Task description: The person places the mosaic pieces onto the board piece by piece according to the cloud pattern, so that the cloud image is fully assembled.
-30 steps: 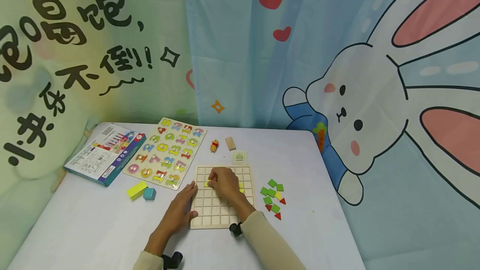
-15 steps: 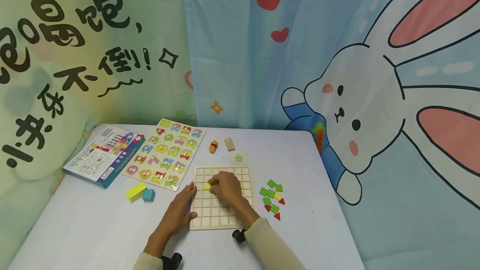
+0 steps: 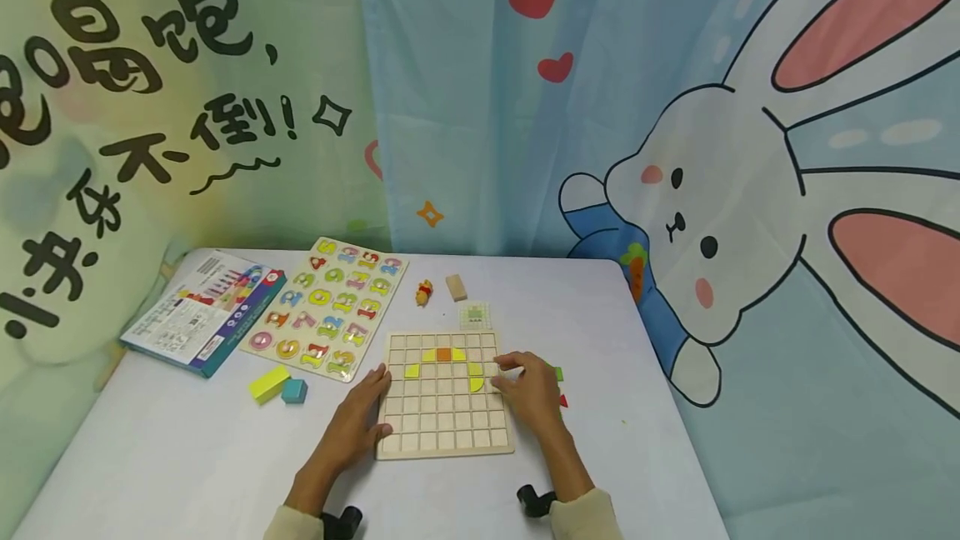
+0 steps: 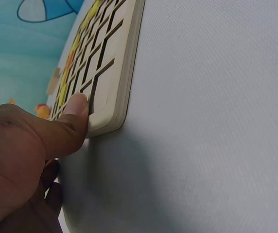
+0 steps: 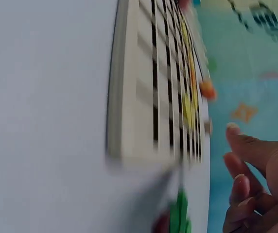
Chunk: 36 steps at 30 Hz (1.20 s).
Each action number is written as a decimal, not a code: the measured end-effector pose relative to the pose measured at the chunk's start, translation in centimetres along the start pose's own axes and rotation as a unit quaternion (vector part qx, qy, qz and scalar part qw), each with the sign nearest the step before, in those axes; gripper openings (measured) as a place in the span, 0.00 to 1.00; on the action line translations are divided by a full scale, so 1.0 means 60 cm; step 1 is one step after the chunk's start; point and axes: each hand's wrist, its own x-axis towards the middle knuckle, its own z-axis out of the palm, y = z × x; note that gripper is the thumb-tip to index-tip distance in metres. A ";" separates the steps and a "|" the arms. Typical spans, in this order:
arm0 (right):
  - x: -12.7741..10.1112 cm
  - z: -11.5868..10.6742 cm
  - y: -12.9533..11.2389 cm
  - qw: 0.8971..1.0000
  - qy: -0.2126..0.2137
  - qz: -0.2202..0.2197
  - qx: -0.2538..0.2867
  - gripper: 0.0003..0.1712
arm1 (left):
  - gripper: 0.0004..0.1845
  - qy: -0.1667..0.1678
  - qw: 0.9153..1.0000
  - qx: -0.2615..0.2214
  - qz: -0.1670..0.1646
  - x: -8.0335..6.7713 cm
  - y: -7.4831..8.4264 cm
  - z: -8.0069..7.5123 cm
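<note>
The grid board (image 3: 444,394) lies flat on the table (image 3: 187,457), near the front edge. In its upper rows sit four yellow pieces (image 3: 412,371) and one orange piece (image 3: 443,354), forming an arch; the remaining cells show bare wood.

The left hand (image 3: 358,417) rests on the table against the board's left edge. In the left wrist view its thumb (image 4: 70,124) lies straight, pressed on the board's corner (image 4: 111,111); the other fingers are tucked below the frame and mostly out of sight. It grips nothing.

The right hand (image 3: 531,394) lies just past the board's right edge, fingers loosely curled, palm down. It covers most of the loose pieces there: only a sliver of a green piece (image 3: 558,373) and the tip of a red piece (image 3: 563,400) show beside it in the head view. The right wrist view is blurred; the fingertips (image 5: 234,131) hang free of the board, and a green blur (image 5: 179,213) sits below the board's edge. Whether a piece is under the palm cannot be told.

Farther back lie a number puzzle (image 3: 330,307), a box (image 3: 202,322), a yellow block (image 3: 269,383) touching a teal block (image 3: 294,391), a small figure (image 3: 424,292), a wooden block (image 3: 455,287) and a small card (image 3: 476,315), its print too small to read.
</note>
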 end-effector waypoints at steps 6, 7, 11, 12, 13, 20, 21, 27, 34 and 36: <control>-0.008 -0.062 0.066 0.994 0.031 0.082 -0.062 0.17 | 0.45 -0.002 1.000 0.001 0.004 -0.001 0.000 -0.002; -0.008 -0.067 0.075 0.992 0.032 0.095 -0.071 0.18 | 0.45 -0.001 1.000 0.001 0.004 -0.002 0.000 -0.002; -0.006 -0.074 0.097 0.987 0.028 0.133 -0.091 0.17 | 0.45 0.002 1.000 -0.001 0.004 -0.003 -0.001 -0.002; -0.005 -0.073 0.100 0.986 0.027 0.139 -0.092 0.16 | 0.45 0.003 1.000 -0.001 0.002 -0.003 -0.001 -0.002; -0.004 -0.072 0.101 0.985 0.028 0.141 -0.092 0.15 | 0.45 0.005 1.000 -0.001 0.002 -0.003 -0.001 -0.001; 0.000 -0.066 0.100 0.983 0.029 0.153 -0.097 0.14 | 0.45 0.002 1.000 -0.004 -0.004 -0.001 0.000 0.001; 0.000 -0.066 0.099 0.983 0.028 0.152 -0.098 0.14 | 0.45 0.001 1.000 -0.003 -0.004 -0.001 0.000 0.001; -0.001 -0.073 0.091 0.986 0.037 0.135 -0.085 0.11 | 0.45 -0.003 1.000 -0.003 -0.004 -0.002 0.001 0.000; -0.015 -0.060 0.062 0.996 0.037 0.078 -0.026 0.07 | 0.45 -0.003 1.000 -0.001 -0.002 -0.002 0.002 -0.001; -0.020 -0.047 0.046 0.997 0.025 0.070 0.000 0.05 | 0.45 -0.003 1.000 -0.002 -0.002 -0.002 0.002 -0.001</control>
